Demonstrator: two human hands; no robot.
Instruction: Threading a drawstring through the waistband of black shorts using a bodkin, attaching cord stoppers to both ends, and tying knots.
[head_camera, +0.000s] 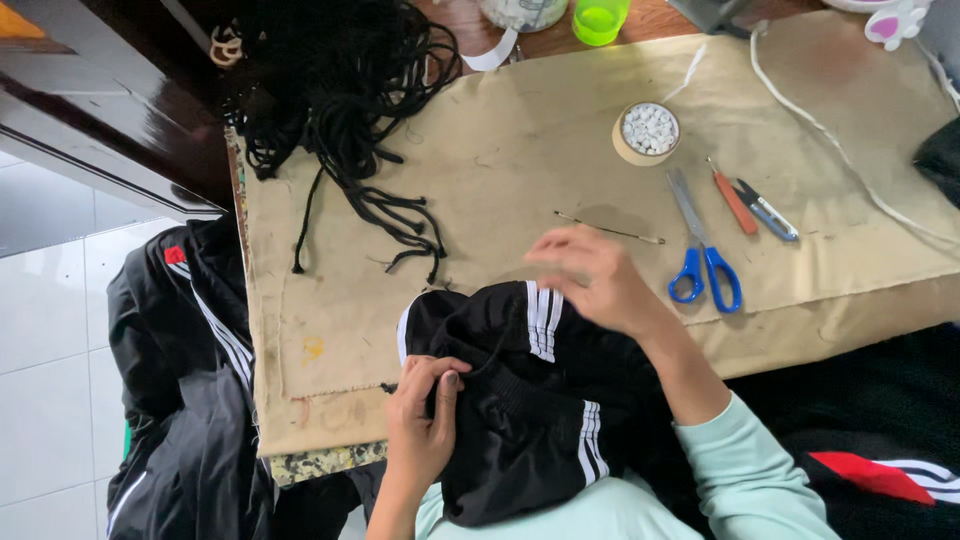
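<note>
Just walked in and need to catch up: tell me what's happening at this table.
A person sits at a cloth-covered table with a black garment with white stripes in front of them. The left hand pinches its edge, apparently at a black cord; the right hand is raised above it. A pile of black cords, blue-handled scissors and a small tub of white beads lie nearby.

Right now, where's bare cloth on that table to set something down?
Bare tan cloth lies between the black cord pile and the cup of white beads; another bare strip runs along the left edge below the cords. Crowded: scissors and small tools to the right, black garment under the left hand and right hand.
</note>
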